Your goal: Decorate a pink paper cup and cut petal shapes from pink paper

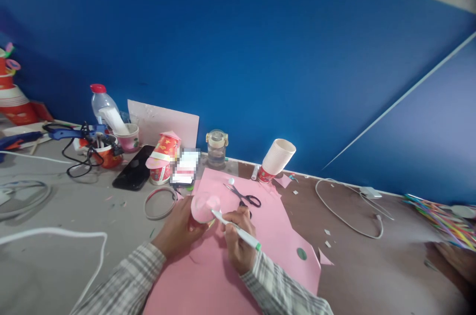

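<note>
- While the left hand (182, 230) holds the cup (201, 211) over the pink sheet (201, 280), the right hand (240, 245) has its fingers pinched around a white marker (246, 237), tip at the cup's face.
- Handling: the cup is probably light and thin-walled — easily dented; grip the side gently, clear of the face.
- Appearance: round pink face, pale edge; side mostly hidden.
- Beyond: black-handled scissors (253, 201), then a white open-topped cylinder (278, 157) — near the blue partition (238, 57).
</note>
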Available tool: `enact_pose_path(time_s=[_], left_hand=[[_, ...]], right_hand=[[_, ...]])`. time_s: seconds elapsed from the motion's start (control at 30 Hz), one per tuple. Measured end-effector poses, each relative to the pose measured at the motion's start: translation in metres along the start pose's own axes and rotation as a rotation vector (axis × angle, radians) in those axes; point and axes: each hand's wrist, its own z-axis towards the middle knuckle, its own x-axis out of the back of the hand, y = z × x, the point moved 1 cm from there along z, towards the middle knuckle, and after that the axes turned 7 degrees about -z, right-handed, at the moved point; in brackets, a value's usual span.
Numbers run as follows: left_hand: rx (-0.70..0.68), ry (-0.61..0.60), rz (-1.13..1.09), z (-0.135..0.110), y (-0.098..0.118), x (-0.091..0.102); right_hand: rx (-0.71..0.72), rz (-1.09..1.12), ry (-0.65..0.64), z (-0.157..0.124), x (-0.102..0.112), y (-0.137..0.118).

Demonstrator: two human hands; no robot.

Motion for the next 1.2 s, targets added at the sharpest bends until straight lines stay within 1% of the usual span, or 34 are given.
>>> enact_pose_path(time_s=[0.37, 0.77, 0.9, 1.2], left_hand=[[-0.027, -0.003, 0.022, 0.0005, -0.001, -0.0003], [-0.008, -0.025, 0.001, 0.0015, -0.001, 0.001], [-0.012, -0.025, -0.006, 0.0011, -0.0012, 0.0012], [-0.023, -0.015, -0.005, 0.0004, 0.0021, 0.0023]], right_hand=[[0.036, -0.011, -0.036, 0.0001, -0.0007, 0.0013], [0.042, -0.045, -0.007, 0.0017, 0.0008, 0.0003], [0.027, -0.041, -0.014, 0.0009, 0.001, -0.0001], [0.054, 0.008, -0.022, 0.0028, 0.0023, -0.0044]])
